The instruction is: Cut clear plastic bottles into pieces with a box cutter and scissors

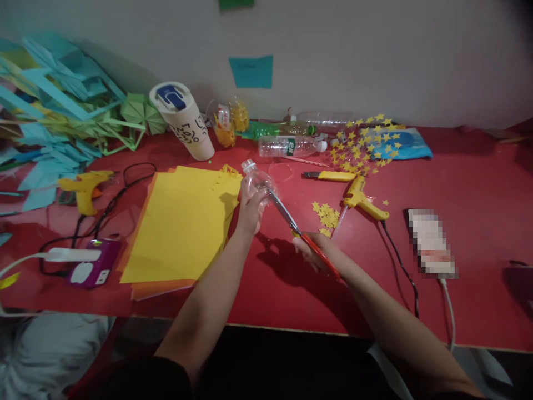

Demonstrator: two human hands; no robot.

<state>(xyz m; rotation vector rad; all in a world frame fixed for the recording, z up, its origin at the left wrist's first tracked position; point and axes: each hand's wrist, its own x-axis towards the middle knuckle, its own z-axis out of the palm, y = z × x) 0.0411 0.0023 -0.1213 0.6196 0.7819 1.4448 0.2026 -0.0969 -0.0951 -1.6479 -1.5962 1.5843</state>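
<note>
My left hand (250, 210) is closed around a clear plastic bottle top (260, 180), its white-capped neck pointing up and away from me. In my right hand (313, 250) is a pair of scissors (291, 219) with red handles. The blades reach up and left to the bottle's lower edge; whether they are closed on the plastic I cannot make out. Just left of the bottle lies a stack of yellow paper (175, 222) over orange sheets. Beyond my right hand is a small pile of yellow paper stars (327, 215).
A yellow glue gun (362, 200) and box cutter (328, 175) lie to the right, near a phone (433, 243) on a cable. Plastic bottles (287, 146), a tumbler (185, 122) and star decorations (366, 144) line the back. At left are another glue gun (85, 191) and a purple power strip (94, 264).
</note>
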